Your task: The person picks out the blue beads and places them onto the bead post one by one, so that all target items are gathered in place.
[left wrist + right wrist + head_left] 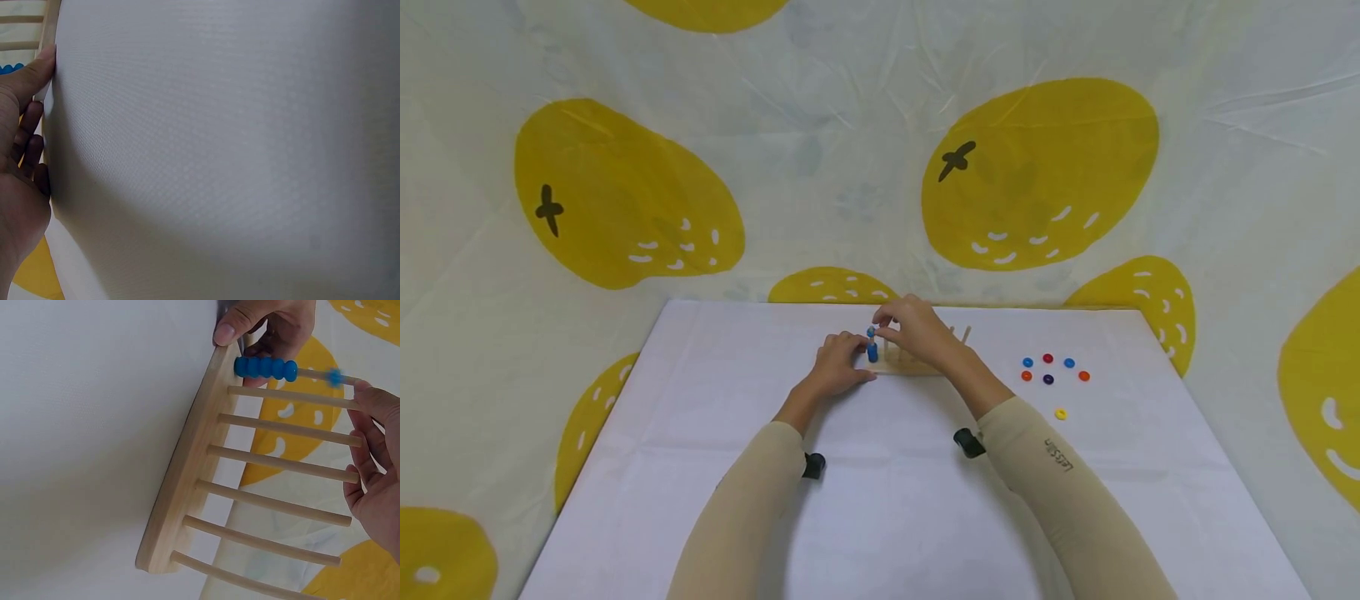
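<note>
A wooden peg rack (pixel 174 494) with a row of upright pegs stands on the table. Its end peg carries a stack of several blue rings (pixel 265 368) at the base. My left hand (pixel 837 367) holds that end of the rack, thumb on the front edge and fingers behind. Higher on the same peg, one more blue ring (pixel 335 377) is blurred and apart from the stack. My right hand (pixel 919 331) is at the top of this peg, thumb at its tip, with the ring just below the fingertips. The other pegs are bare.
To the right of the rack lie several loose rings, among them a red ring (pixel 1048 358), a dark purple ring (pixel 1048 379) and a yellow ring (pixel 1061 414) closer to me. A white cloth (pixel 880 517) covers the table. Behind hangs a patterned curtain (pixel 835 167).
</note>
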The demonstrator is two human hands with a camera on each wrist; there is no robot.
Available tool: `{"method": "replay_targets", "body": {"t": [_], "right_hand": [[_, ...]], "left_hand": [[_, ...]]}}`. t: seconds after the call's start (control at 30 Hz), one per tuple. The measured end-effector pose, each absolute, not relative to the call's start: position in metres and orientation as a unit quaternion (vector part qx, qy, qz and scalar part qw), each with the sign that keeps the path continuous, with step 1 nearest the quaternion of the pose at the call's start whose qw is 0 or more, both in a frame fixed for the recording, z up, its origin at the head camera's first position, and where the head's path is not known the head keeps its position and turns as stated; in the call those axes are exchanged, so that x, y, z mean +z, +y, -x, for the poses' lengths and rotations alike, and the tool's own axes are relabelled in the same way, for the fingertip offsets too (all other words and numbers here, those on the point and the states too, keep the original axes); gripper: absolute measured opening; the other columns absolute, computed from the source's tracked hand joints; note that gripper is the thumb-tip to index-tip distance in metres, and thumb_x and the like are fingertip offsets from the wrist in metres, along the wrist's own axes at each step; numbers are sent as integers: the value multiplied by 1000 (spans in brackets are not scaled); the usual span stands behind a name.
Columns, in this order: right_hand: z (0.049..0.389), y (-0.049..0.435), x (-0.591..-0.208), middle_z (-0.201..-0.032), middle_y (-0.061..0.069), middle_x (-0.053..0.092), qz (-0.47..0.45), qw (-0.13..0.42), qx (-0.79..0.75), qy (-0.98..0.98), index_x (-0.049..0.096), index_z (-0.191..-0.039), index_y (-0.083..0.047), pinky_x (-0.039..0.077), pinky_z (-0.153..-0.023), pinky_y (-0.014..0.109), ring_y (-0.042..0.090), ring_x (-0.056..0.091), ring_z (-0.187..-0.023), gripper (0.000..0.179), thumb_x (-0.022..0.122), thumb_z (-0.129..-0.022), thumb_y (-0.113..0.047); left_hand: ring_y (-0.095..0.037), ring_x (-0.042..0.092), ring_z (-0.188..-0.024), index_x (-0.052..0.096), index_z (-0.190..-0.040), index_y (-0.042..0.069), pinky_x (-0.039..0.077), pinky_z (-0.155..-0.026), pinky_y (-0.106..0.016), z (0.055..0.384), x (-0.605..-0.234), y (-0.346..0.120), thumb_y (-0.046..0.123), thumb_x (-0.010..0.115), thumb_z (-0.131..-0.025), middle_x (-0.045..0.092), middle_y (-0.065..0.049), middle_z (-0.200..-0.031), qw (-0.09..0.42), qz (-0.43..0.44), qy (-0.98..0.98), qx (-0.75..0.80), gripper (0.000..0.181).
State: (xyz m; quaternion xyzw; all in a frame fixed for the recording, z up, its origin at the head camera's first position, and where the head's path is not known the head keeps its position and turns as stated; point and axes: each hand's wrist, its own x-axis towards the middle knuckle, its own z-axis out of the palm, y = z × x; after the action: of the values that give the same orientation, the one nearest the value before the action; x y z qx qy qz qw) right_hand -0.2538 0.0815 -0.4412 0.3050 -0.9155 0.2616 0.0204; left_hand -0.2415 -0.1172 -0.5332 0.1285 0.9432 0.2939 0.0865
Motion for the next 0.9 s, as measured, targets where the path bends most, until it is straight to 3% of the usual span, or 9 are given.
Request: {"method": "replay_targets", "body": {"t": [0.37,0.9], "right_hand": [[251,91,-432,-105,5,75,-292,11,293,-910,76,-115,-8,52,-93,39,24,59,-103,21,74,-97,-19],[236,144,-421,-116,8,72,-267,87,331,-901,73,-120,-9,56,-91,44,27,65,-103,27,76,-94,-14]], "left_hand": [[-30,45,-130,60,-140,13,36,-112,-51,244,-532,-116,35,84,-87,60,-7,-131,87,-133,947,281,62],[-31,45,-131,60,-142,13,35,-113,-51,248,-537,-116,34,85,-86,60,-7,-132,89,-128,946,286,64]]}}
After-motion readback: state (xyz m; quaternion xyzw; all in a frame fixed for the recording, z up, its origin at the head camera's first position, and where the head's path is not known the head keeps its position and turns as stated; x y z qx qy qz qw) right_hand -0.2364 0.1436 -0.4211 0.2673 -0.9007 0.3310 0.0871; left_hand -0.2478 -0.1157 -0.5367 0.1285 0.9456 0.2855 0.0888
